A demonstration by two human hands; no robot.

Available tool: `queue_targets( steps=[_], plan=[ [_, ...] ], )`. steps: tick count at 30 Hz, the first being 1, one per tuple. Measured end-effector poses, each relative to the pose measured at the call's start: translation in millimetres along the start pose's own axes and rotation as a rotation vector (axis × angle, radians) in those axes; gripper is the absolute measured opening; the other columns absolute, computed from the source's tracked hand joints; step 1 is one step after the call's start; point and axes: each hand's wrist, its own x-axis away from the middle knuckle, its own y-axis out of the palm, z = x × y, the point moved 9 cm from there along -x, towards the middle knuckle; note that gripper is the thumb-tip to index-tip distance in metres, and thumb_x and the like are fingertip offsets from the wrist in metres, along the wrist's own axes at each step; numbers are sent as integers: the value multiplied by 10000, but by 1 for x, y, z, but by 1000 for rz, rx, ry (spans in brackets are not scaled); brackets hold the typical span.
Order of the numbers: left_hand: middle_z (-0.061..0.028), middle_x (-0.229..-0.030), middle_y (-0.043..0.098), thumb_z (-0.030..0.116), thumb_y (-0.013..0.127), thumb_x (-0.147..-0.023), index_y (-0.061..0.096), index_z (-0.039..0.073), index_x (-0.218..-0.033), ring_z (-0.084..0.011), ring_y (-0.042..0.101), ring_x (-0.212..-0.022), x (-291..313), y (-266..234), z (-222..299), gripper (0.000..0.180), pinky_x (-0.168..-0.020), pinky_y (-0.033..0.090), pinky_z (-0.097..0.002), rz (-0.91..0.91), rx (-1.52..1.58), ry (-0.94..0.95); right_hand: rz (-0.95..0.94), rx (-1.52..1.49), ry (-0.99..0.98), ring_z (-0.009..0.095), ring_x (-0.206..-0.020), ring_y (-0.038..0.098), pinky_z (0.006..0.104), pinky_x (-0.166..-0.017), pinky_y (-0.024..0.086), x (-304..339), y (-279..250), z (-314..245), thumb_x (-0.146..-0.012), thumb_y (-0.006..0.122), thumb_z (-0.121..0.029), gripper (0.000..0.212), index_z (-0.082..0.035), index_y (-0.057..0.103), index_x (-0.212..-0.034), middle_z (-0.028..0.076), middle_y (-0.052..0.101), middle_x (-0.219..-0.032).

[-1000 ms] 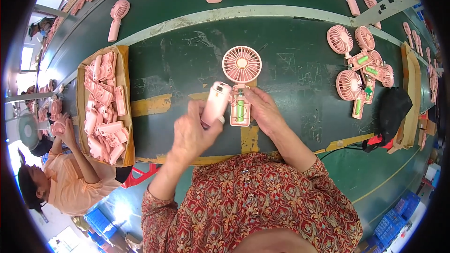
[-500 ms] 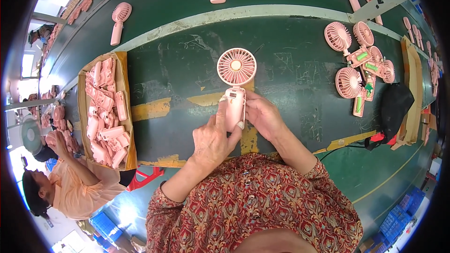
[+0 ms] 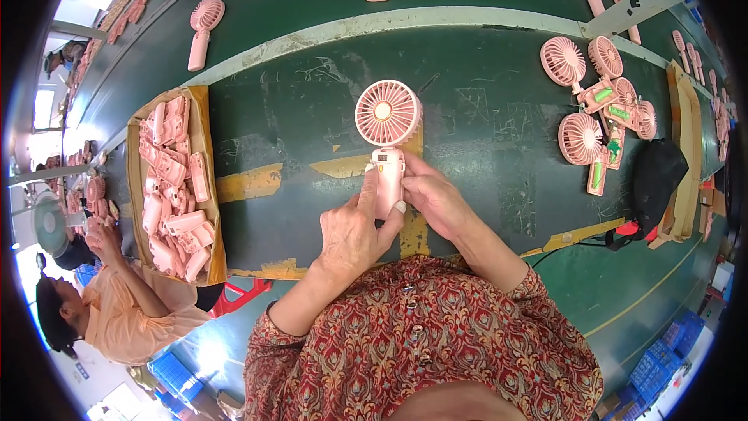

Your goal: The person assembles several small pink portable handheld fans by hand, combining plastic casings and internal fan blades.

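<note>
A pink handheld fan (image 3: 389,179) is between my two hands in the middle of the bench, its round grille pointing away from me. My left hand (image 3: 351,230) grips the handle from the left, index finger along the side near the small dark window and thumb near the handle's lower end. From the right, my right hand (image 3: 438,196) closes round the handle's edge; some of its fingertips are hidden behind the fan. To the left stands a cardboard box (image 3: 219,245) heaped with pink handle shells (image 3: 173,168).
At the right lie several opened pink fans (image 3: 580,138) with green batteries showing, beside a black cloth-like item (image 3: 658,175) and a cardboard tray (image 3: 686,179). Beyond the pale rail (image 3: 436,17), fans lie on a green belt (image 3: 288,12). A co-worker (image 3: 136,308) sits at the left.
The fan in my hands has tilted slightly, its head shifting a little left. Fans on the far belt have moved a short way right. The co-worker's hand has moved slightly.
</note>
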Motion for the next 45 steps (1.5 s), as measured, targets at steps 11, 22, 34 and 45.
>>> queue_targets(
  steps=[11, 22, 34, 45],
  plan=[
    [-134, -591, 604, 285, 705, -728, 496, -94, -1181, -265, 596, -455, 5, 11, -3, 627, -425, 471, -354, -67, -4, 68, 86, 132, -87, 151, -1113, 490, 305, -940, 416, 1, 0, 6, -953, 458, -180, 427, -15, 365, -1336, 87, 493, -1231],
    [-196, -807, 645, 311, 638, -836, 484, -31, -1042, -388, 637, -748, 17, 44, -38, 427, -684, 503, -434, -286, 741, -334, 11, -118, -175, 244, -1157, 501, 383, -996, 407, 7, -4, 2, -926, 509, -127, 399, 16, 411, -1285, 154, 494, -1266],
    [-197, -589, 587, 287, 606, -820, 466, -63, -907, -377, 597, -527, 7, 12, 7, 387, -494, 485, -450, -207, 381, 64, -23, -76, -238, 238, -1037, 561, 425, -1004, 397, 22, 11, -18, -816, 677, -184, 452, -16, 469, -1181, 108, 566, -1060],
    [-212, -624, 577, 259, 606, -833, 508, -56, -929, -339, 625, -590, 7, 31, -8, 343, -518, 494, -400, -216, 627, -31, 67, -124, -210, 249, -1006, 587, 402, -940, 455, 15, 1, -8, -825, 644, -138, 405, -1, 470, -1163, 132, 581, -1063]
  ],
)
